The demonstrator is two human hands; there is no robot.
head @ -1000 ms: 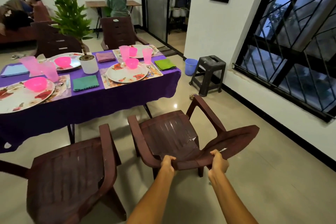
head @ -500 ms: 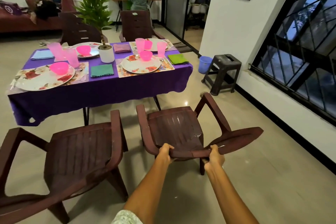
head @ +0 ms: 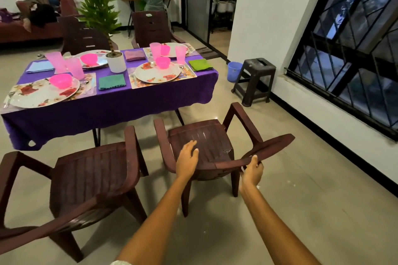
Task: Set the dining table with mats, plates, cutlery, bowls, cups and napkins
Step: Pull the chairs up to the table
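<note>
My right hand [head: 252,170] grips the top edge of the backrest of a brown plastic chair [head: 202,142] that faces the dining table [head: 107,103]. My left hand [head: 187,158] hovers open above that chair's seat, fingers spread, holding nothing. The table wears a purple cloth and carries floral mats, floral plates [head: 157,73], pink bowls [head: 163,62], pink cups [head: 180,55] and folded napkins such as the green napkin [head: 200,64] and the teal napkin [head: 112,82]. A white plant pot [head: 116,62] stands mid-table.
A second brown chair [head: 90,180] stands left of mine. Two more chairs sit behind the table. A dark stool [head: 255,80] and a blue bucket [head: 234,71] stand by the right wall under a barred window. A person stands at a far table; people sit on a sofa.
My left hand has let go of the chair's backrest and lifted over the seat. The right hand keeps its grip. The view has swung left, showing more of the table.
</note>
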